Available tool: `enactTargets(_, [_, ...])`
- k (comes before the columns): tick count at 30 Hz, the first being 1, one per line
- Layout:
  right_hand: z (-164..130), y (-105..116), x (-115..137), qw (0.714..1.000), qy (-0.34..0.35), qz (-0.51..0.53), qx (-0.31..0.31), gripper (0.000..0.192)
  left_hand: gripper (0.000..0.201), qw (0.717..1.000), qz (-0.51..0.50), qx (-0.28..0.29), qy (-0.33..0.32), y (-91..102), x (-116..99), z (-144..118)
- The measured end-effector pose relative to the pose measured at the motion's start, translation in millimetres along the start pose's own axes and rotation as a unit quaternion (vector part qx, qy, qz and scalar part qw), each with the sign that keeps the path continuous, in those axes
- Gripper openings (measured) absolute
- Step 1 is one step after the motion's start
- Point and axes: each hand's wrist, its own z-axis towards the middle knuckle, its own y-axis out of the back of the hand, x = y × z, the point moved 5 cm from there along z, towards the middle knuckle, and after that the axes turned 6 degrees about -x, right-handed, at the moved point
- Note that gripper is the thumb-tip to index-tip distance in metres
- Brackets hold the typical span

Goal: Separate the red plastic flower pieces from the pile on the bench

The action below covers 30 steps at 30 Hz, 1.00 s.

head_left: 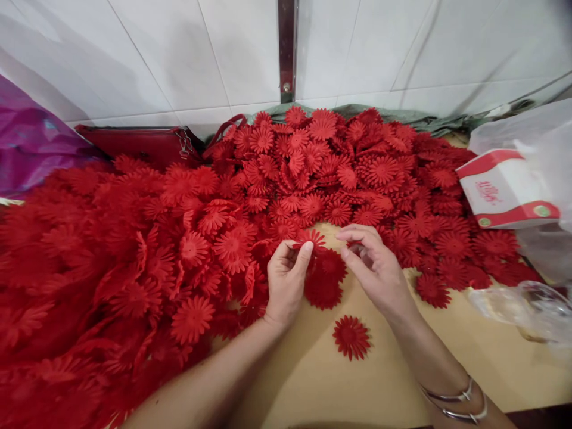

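Hands over a tan table [308, 375]: left hand [286, 283] pinches a red fabric flower [311, 239], right hand [373, 265] curls loosely closed beside it, amid heaped flowers [179, 238].

White and red box [507, 187], far right: red script on its side and a small green round seal, neither legible.

A wall of big white tiles [187, 53] is seen at the back, crossed by thin dark lines. A dark metal strip [286, 47] is fixed up the wall, with a small bolt near its lower end. Soft grey shadows are thrown on the tiles. A light brown table top [308, 381] is seen below.
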Motion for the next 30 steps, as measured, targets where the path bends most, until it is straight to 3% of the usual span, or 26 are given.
enactTargets(4, [-2,-4,5,1.000,0.026,0.011,-0.003,0.017,0.034,0.999,0.007,0.032,0.016,-4.2,-3,-3])
enactTargets(8, [-4,-10,0,0.998,-0.011,0.055,0.014,0.014,0.031,0.998,0.006,0.066,0.025,-7.7,-5,-6])
enactTargets(12, [-5,-10,-5,0.992,-0.032,0.125,-0.009,0.002,0.032,0.997,0.010,0.079,0.023,-9.7,-4,-7])
enactTargets(21, [-8,-12,-15,0.950,-0.148,0.265,-0.075,0.013,0.031,0.996,0.022,0.082,-0.008,-9.2,-5,-8])
enactTargets(25, [-3,-2,-22,0.921,-0.190,0.311,-0.139,0.023,0.029,0.996,0.039,0.073,-0.018,-8.1,-5,-8])
enactTargets(28, [1,5,-25,0.920,-0.193,0.289,-0.183,0.028,0.024,0.995,0.041,0.075,-0.045,-7.7,-8,-9])
enactTargets(30, [2,5,-24,0.925,-0.189,0.277,-0.180,0.028,0.022,0.992,0.047,0.086,-0.079,-7.5,-12,-12])
